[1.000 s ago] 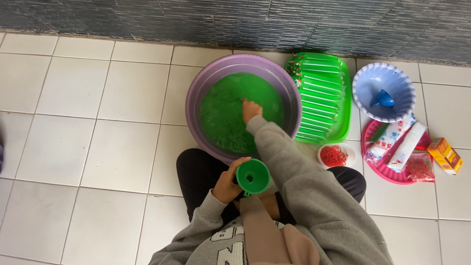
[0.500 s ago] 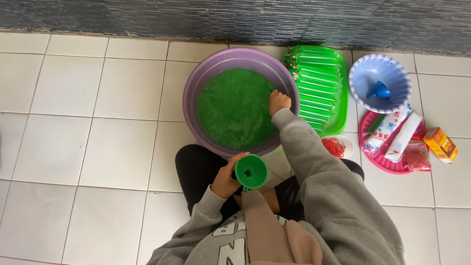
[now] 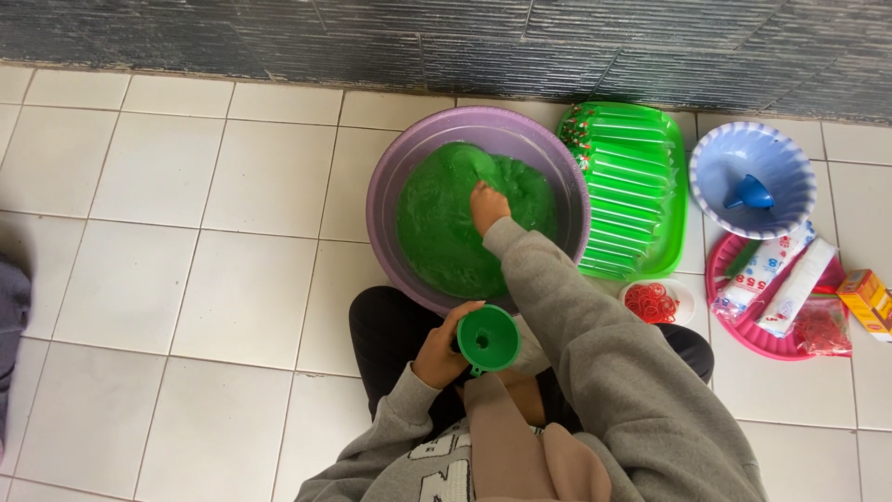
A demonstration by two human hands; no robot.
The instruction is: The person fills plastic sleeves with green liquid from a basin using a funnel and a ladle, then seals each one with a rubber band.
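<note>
A purple basin [image 3: 390, 200] on the tiled floor holds thick green liquid [image 3: 437, 223]. My right hand [image 3: 487, 204] reaches into the middle of it, fingertips dipped in the green; whether it holds anything is hidden. My left hand [image 3: 439, 351] is close to my lap, just in front of the basin's near rim. It grips a green funnel [image 3: 488, 339], wide mouth facing up.
A green tray [image 3: 674, 223] of filled green packets lies right of the basin. Further right are a blue-and-white bowl [image 3: 715, 200] with a small blue funnel [image 3: 751, 193], a pink tray [image 3: 743, 335] of plastic packs, a dish of red rubber bands [image 3: 655, 302] and an orange box [image 3: 864, 293]. A dark wall [image 3: 372, 37] runs behind.
My right hand went to the basin's right rim half a second ago and is now back over the middle of the green liquid. The left hand still holds the funnel.
</note>
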